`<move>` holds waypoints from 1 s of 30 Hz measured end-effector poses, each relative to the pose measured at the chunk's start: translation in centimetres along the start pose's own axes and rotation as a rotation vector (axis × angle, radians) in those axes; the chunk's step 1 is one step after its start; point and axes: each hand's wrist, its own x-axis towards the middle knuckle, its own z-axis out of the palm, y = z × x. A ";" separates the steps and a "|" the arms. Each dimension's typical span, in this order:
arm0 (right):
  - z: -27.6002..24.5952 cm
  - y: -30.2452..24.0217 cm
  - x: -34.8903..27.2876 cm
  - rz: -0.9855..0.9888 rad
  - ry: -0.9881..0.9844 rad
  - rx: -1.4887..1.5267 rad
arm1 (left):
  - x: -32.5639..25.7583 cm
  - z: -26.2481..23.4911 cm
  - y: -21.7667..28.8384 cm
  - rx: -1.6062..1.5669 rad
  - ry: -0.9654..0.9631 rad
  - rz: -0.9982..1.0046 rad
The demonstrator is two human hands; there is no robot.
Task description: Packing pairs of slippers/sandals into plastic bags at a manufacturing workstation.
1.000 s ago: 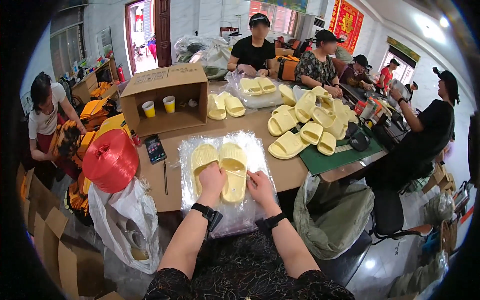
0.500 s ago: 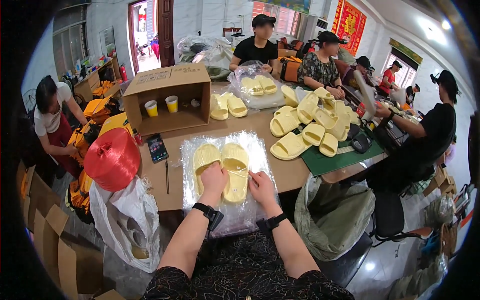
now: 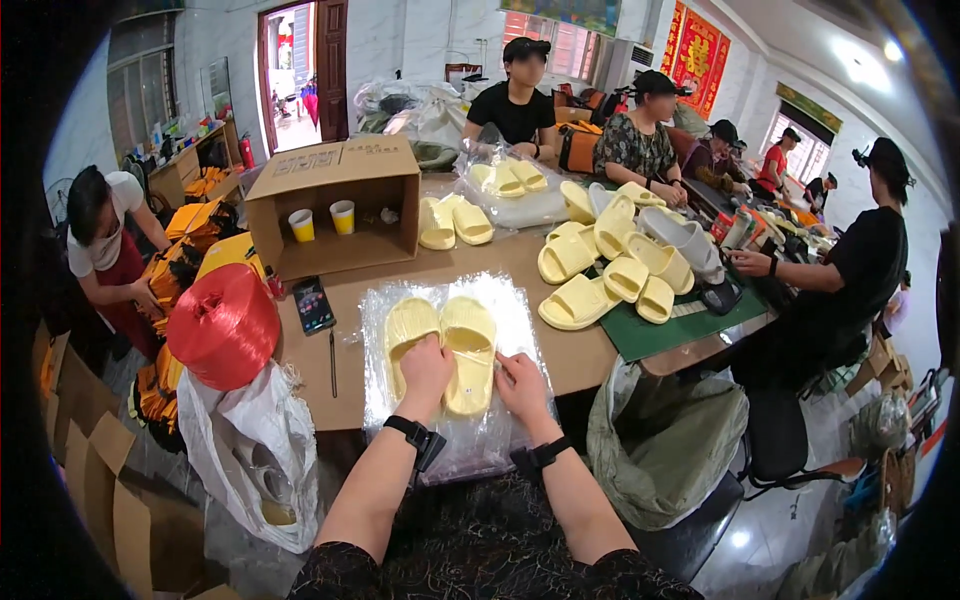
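Yellow slippers (image 3: 467, 342), a pair, side by side on clear plastic sheeting (image 3: 515, 318), toes away from wearer, near edge of brown tabletop (image 3: 582, 350). Inside a bag or just on top: can't tell, glare on film. Left hand (image 3: 427, 368) over inner side of left slipper, fingers curled, tips hidden by the hand itself; can't tell if they pinch or only press. It also hides part of that slipper's footbed. Right hand (image 3: 522, 386) at outer edge of right slipper, thumb and index close together there; whether film is caught between them, can't tell. Small pale mark on right slipper's heel, too small to make out. Far right, loose slipper pile (image 3: 612, 262) overlaps itself, count unclear, partly on green mat (image 3: 645, 338). Cardboard box (image 3: 300, 170) open toward wearer, two cups (image 3: 343, 217) inside, small pale scrap beside them unclear. Green sack (image 3: 665, 430) below right, contents not readable. Wearer's upper arms cut off at lower edge
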 end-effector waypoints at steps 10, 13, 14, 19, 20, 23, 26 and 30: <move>-0.2 -0.6 -0.8 0.009 -0.030 -0.058 | -0.6 0.1 -0.3 -0.017 0.048 0.014; -0.2 -0.5 -0.7 0.019 -0.011 -0.022 | -0.5 -0.5 0.2 0.011 0.008 0.004; -0.3 -0.6 -0.4 0.028 -0.016 -0.020 | -0.4 -0.9 0.5 0.019 -0.034 -0.025; -0.3 -0.3 0.0 0.015 -0.010 0.017 | 0.0 -0.1 0.2 -0.001 -0.002 -0.015; -0.3 -0.2 -0.1 0.012 -0.007 0.018 | 0.0 0.0 0.1 0.007 -0.006 -0.013; 0.0 0.1 -0.9 -0.015 0.014 -0.007 | -0.3 -0.1 0.0 -0.044 0.045 0.036; -0.2 -0.3 -0.6 0.031 -0.028 -0.091 | -0.4 -0.5 0.5 -0.085 -0.042 -0.046; -0.1 -0.7 -0.7 0.030 -0.001 -0.029 | -0.6 -0.5 -0.1 -0.060 -0.026 -0.017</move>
